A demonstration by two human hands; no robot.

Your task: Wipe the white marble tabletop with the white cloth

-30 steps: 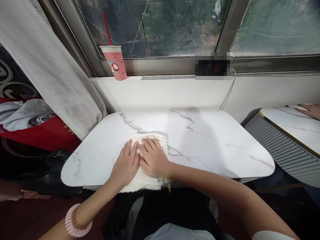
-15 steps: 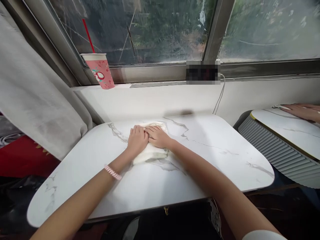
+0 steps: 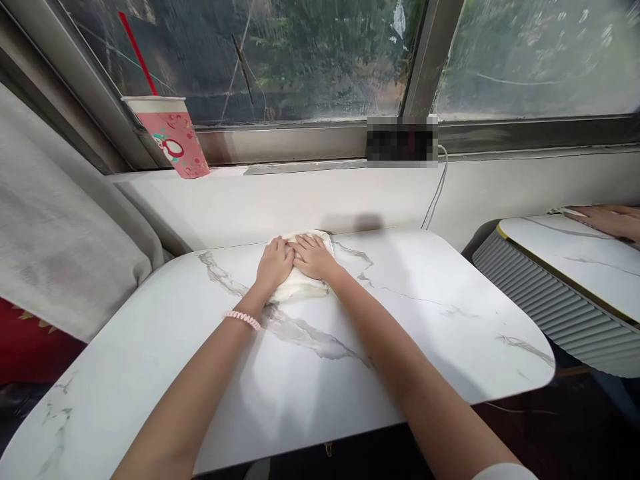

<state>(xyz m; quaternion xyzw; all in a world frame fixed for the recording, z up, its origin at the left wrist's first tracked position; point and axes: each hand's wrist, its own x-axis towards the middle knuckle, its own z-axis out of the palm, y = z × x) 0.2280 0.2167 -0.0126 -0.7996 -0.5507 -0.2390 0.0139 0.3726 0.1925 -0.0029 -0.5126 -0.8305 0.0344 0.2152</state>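
A soft, cream-white cloth is lying flat but slightly rumpled on the glossy white tabletop, its far side reaching the back edge left of the middle, while the tabletop, round-cornered and streaked with grey marble veins, is spreading level and bare around it.

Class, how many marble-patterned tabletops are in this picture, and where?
2. The central tabletop lies beneath the cream cloth under the left hand and right hand; the second tabletop is at the right, cut off by the picture's edge. Others may be out of view.
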